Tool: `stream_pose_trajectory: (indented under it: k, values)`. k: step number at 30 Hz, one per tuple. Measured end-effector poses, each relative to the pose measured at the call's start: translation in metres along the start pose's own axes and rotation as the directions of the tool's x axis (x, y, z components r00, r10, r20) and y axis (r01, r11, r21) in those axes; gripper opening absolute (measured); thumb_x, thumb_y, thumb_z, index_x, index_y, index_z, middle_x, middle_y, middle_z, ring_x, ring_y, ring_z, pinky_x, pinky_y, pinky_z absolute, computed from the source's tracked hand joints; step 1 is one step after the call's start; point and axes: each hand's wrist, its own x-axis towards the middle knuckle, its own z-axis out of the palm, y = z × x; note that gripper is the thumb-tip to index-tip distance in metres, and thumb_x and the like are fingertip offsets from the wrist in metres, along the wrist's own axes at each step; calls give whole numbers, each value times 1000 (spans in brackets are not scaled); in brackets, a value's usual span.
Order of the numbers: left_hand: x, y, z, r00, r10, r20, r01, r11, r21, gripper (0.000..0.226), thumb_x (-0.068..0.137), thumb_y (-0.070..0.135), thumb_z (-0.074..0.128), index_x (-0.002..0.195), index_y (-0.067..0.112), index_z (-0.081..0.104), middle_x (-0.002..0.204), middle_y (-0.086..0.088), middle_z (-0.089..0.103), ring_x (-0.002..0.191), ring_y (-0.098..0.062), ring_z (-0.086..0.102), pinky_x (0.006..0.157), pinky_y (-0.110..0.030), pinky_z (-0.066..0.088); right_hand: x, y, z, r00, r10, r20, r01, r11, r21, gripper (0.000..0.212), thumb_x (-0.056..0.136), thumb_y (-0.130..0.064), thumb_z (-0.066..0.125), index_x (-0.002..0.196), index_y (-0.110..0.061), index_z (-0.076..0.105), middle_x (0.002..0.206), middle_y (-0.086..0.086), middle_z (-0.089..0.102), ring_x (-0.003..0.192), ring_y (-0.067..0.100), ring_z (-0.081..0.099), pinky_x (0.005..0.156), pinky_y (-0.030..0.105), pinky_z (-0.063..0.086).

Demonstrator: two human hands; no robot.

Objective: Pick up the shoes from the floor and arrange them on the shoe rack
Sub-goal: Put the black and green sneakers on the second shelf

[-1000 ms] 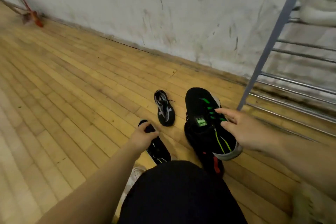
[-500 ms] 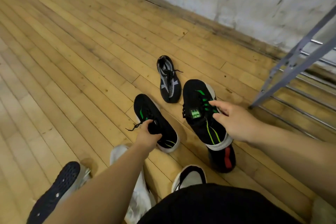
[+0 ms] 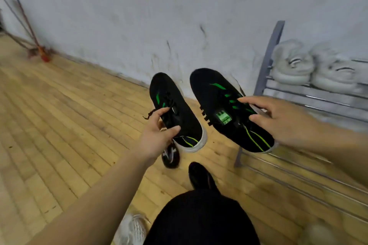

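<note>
Our left hand [image 3: 157, 141] and right hand [image 3: 278, 119] each pinch one black-green sneaker, left [image 3: 175, 109], right [image 3: 229, 109], fingers clamped. Shoe rack [image 3: 318, 93] holds seemingly two grey shoes [image 3: 310, 67]; black shoes [image 3: 201, 177] remain floored.

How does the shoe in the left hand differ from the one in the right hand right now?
The shoe in the left hand shows a loose lace end dangling by the left hand; the shoe in the right hand shows a green tongue label. The left one hangs over bare floor, the right one nearer the shoe rack, gripped by the right hand. Both are black with green accents and pale soles, held off the floor, toes pointing away.
</note>
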Motion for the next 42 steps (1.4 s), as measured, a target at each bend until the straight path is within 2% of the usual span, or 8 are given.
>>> stream_pose_trajectory:
  k: [3,7,15,20,24,28,34,42]
  values:
    - [-22,72,33,985,161,61,-166,982,90,63,85,28,77,136,50,48,128,3,65,113,-21,67,94,-49,58,-53,1,-47,979,9,-204,5,998,67,47,99,-32,57,133,-63,48,134,-22,61,119,4,60,100,37,50]
    - [-48,139,89,934,305,187,-324,942,85,72,74,41,80,139,49,51,130,-1,67,115,-21,69,97,-46,57,-129,25,-75,900,115,-419,-47,984,170,44,100,-22,58,133,-51,56,113,-21,69,105,6,66,91,34,52]
    - [-92,145,180,876,331,352,-397,908,134,67,92,15,75,150,32,46,125,-2,70,97,-11,74,94,-37,58,-184,74,-112,797,266,-542,-104,944,312,42,102,-19,55,135,-45,55,127,-19,63,110,2,63,99,34,51]
    - [-99,131,193,866,280,415,-387,901,199,63,94,15,74,148,33,47,121,0,71,96,-9,74,84,-24,57,-201,75,-125,772,343,-535,-81,888,453,42,104,-11,52,139,-34,55,126,-14,56,103,-9,58,76,3,44]
    - [-104,131,206,835,295,465,-409,898,165,61,93,10,73,145,33,50,117,7,73,103,-8,72,83,-20,58,-212,84,-135,753,398,-524,-60,834,548,40,105,-6,50,136,-31,56,113,-17,57,84,-17,61,63,-1,44]
    - [-102,126,212,802,216,557,-403,884,236,65,91,13,76,146,37,50,127,4,71,108,-17,72,95,-35,59,-225,98,-152,759,475,-444,-33,710,703,41,104,-4,49,131,-32,60,114,-2,73,94,5,72,75,16,55]
    - [-96,107,227,686,-72,724,-340,848,406,61,92,7,74,144,31,52,124,13,64,96,15,64,76,-8,51,-252,139,-163,847,495,-195,-146,569,809,44,104,0,43,130,-28,64,121,-1,73,108,19,72,83,32,54]
    - [-76,77,262,736,-264,623,-187,805,562,60,92,18,76,146,25,50,130,-12,61,97,-20,65,69,-27,56,-270,196,-145,761,648,10,-463,533,708,41,105,-2,43,128,-27,66,120,12,72,106,29,70,83,37,55]
